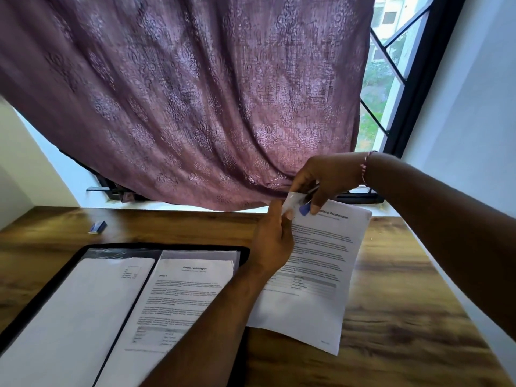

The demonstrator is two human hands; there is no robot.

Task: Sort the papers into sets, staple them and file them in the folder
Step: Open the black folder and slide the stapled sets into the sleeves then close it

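Beside one open folder (44, 297), left fingers (280, 219) pinching one paper set (315, 261), right fingers (317, 203) gripping one stapler (304, 208)

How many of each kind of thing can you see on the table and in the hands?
Folder: 1
Paper sets: 3 (two in folder, one held)
Stapler: 1
Small blue box: 1
Total: 6
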